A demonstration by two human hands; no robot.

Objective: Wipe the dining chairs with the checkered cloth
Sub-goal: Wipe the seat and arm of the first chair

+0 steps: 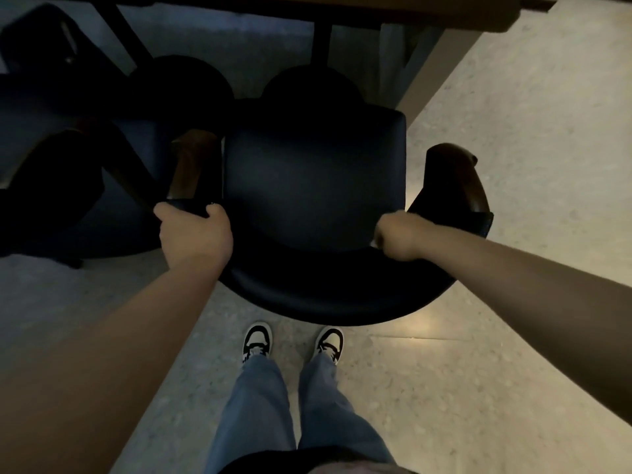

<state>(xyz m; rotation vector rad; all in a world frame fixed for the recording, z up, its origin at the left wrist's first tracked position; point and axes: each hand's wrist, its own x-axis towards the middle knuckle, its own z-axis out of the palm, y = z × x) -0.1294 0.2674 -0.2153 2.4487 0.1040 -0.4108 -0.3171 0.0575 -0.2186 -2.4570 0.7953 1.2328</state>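
We saw both hands on the curved back of a dark blue dining chair (307, 186), smooth padded upholstery, seat a rounded square. Left hand (193, 234) gripped the back's left end, fingers curled over the top edge, thumb on the near side. Right hand (398, 236) was clenched on the back's right end; we took it as gripping the rim, fingertips hidden. Checkered cloth: we couldn't find it in either hand or anywhere in view; the shot was dim.

Glossy brown wooden armrests (191, 162) rose just beyond each hand, the right one rounded at its tip. A second chair (68, 172) of the same dark padding stood left of the left hand, nearly touching the first. Past the hands a wooden table (393, 15) edge with dark legs ran above both chairs. Below the hands, speckled pale floor (478, 388), hard and slightly shiny, with black-and-white sneakers (257, 342) and loose blue jeans (260, 405) between the forearms.
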